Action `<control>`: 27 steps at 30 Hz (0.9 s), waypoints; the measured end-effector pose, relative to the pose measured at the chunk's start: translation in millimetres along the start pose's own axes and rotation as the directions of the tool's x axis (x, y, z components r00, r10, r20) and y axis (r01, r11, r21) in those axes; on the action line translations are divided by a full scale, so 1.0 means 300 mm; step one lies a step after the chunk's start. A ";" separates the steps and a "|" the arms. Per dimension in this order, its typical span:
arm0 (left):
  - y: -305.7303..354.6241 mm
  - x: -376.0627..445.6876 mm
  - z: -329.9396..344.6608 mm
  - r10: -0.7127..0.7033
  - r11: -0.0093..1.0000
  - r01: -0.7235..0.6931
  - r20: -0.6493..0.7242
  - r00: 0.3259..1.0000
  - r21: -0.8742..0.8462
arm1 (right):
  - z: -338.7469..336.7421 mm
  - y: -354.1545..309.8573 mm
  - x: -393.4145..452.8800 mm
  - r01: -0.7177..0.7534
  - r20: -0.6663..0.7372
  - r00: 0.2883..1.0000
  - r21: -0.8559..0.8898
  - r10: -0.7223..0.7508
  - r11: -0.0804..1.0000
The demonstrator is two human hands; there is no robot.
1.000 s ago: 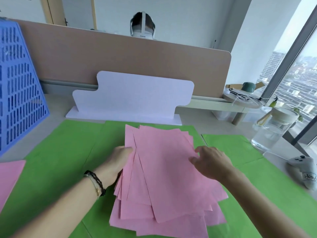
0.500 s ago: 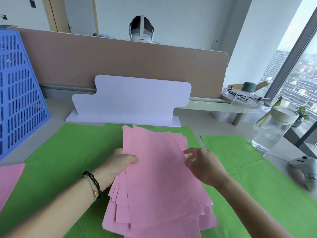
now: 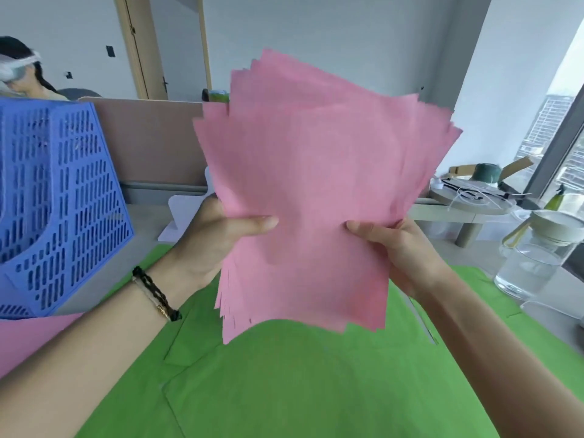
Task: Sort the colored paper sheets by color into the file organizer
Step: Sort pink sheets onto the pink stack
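Observation:
A loose stack of pink sheets stands upright in the air in front of me, its edges uneven. My left hand grips its left edge with the thumb across the front. On the stack's right edge my right hand holds it the same way. Green sheets cover the desk below. The blue perforated file organizer stands at the left, apart from the stack. One more pink sheet lies at the left edge in front of the organizer.
A white stand sits behind the stack, against a brown desk divider. At the right stand a glass water jar with a lid and a small round side table with clutter. A person sits beyond the divider, far left.
The pink stack has been lifted off the green sheets and tipped upright, both hands now gripping its sides. My view has swung up and to the left.

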State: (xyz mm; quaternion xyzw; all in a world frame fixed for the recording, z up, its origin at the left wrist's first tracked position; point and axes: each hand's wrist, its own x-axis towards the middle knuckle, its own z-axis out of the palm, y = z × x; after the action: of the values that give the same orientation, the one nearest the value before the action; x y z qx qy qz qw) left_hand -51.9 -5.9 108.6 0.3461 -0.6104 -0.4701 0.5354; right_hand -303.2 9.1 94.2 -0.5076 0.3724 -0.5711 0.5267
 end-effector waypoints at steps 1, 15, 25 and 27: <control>0.021 0.014 0.001 0.020 1.000 -0.020 -0.019 1.000 -0.005 | 0.016 -0.034 0.009 0.052 0.011 0.999 -0.037 -0.052 0.998; -0.053 0.028 0.021 0.017 0.999 -0.020 -0.144 0.989 -0.024 | 0.030 0.020 0.015 0.073 -0.038 0.996 -0.045 -0.075 0.996; 0.020 0.059 -0.036 0.071 0.996 -0.069 0.039 0.997 -0.060 | 0.023 -0.048 0.049 0.203 0.131 0.973 -0.104 -0.189 0.974; 0.036 0.076 -0.032 0.097 0.994 -0.096 0.016 0.995 -0.051 | 0.037 -0.072 0.066 0.230 0.123 0.968 -0.103 -0.217 0.968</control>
State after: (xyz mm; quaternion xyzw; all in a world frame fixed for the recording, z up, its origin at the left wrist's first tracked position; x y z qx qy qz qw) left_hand -46.0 -25.5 126.1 0.2982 -0.6194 -0.4621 0.5603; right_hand -296.0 -5.5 120.9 -0.6072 0.3156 -0.5751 0.4484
